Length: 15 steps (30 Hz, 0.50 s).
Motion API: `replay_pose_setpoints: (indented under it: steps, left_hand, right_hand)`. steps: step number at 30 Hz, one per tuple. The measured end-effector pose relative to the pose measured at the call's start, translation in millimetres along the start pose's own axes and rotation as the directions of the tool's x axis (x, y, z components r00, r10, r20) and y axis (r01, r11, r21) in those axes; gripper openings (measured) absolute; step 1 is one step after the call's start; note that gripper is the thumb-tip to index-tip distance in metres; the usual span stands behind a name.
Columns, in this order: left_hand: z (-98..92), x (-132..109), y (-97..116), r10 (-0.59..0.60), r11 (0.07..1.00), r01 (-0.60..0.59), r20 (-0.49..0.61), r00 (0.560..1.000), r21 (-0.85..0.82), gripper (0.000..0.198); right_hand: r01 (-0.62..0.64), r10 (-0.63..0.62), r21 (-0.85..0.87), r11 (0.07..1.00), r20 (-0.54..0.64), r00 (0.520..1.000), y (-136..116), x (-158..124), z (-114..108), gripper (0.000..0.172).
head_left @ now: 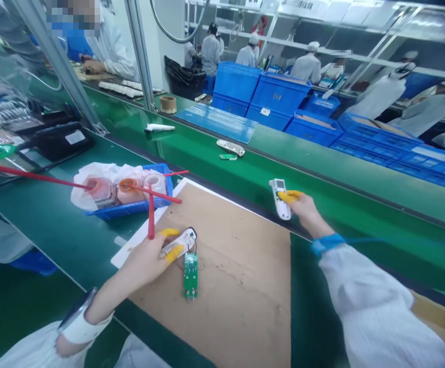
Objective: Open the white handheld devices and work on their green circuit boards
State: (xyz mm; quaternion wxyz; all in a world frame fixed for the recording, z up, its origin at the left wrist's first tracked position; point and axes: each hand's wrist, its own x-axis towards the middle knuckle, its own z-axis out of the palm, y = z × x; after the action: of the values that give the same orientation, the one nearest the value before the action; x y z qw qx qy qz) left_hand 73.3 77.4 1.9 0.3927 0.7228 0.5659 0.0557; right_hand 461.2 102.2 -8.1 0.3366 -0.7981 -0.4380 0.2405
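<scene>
My left hand (157,258), with yellow finger cots, grips a white plastic housing half (186,240) above the brown cardboard sheet (238,266). A green circuit board (191,276) hangs or lies just below that housing, joined to it by thin wires; whether it touches the cardboard I cannot tell. Over the green conveyor belt (207,168), my right hand (303,207) pinches another white housing (281,199), which has a rectangular window at its top end. A blue wrist strap circles my right wrist.
A blue tray (130,207) of bottles with red sticks stands left of the cardboard. On the belt lie a white housing part (230,147), a small circuit board (228,157) and a white handheld piece (160,128). Blue crates (276,97) and several people are beyond.
</scene>
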Motion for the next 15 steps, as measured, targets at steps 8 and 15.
replay_pose_setpoints:
  steps: [8,15]
  left_hand:
    - [-2.6,4.5,-0.6,0.071,0.997,-0.07,0.02,0.997,-0.042,0.035]
    - [12.2,-1.8,2.7,-0.004,0.852,0.064,0.115,0.993,-0.52,0.032]
  right_hand:
    - [-0.299,0.225,-0.283,0.911,-0.264,0.938,21.7,71.6,-33.7,0.031]
    - [0.033,-0.156,-0.493,0.869,-0.209,0.965,-19.0,123.3,7.2,0.038]
